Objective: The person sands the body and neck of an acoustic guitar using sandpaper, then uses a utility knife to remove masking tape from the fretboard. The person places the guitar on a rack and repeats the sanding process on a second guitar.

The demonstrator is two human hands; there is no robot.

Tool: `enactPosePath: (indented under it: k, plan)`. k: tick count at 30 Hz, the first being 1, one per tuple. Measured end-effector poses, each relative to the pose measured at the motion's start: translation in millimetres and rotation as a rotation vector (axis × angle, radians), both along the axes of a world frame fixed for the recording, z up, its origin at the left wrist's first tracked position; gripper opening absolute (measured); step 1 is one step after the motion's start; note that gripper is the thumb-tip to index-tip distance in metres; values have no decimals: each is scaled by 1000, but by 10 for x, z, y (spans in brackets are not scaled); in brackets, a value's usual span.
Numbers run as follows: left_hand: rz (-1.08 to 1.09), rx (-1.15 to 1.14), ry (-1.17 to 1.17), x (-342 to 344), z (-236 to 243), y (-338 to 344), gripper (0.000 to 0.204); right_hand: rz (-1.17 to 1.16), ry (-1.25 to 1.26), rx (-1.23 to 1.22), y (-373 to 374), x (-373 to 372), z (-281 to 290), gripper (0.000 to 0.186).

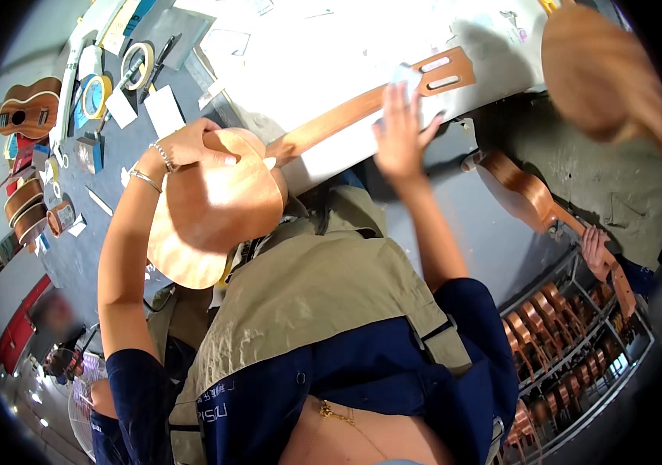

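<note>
An unfinished wooden ukulele lies tilted across my lap and the table edge, its pale body (218,198) at left and its neck (338,122) pointing up to the right. The slotted headstock (448,71) rests over the white tabletop. My left hand (195,146) grips the edge of the body, thumb lying on its broad face. Beside the neck, near the headstock, is my right hand (400,139), its fingers stretched out and thumb apart. Under those fingertips lies a small pale bluish piece (406,76); its kind is unclear.
On the grey bench at left lie tape rolls (97,97), a black pen (162,54) and papers; a finished ukulele (30,108) stands beyond. At right, a co-worker's hand (596,252) holds another ukulele (517,186); a blurred wooden body (590,70) is above. Racks (548,333) hold several instruments.
</note>
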State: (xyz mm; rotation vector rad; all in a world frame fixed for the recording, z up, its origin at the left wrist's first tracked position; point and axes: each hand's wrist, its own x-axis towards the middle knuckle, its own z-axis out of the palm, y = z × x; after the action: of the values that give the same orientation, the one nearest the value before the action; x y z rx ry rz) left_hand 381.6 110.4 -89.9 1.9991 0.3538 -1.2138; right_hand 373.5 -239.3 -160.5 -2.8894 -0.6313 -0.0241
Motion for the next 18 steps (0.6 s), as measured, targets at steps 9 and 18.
enactPosePath:
  k: [9, 18]
  plan:
    - [29, 87, -135, -140, 694, -359, 75, 26, -162, -14, -469, 476, -20, 63]
    - [-284, 603, -935, -414, 1036, -877, 76, 249, 303, 782, 811, -190, 351, 64]
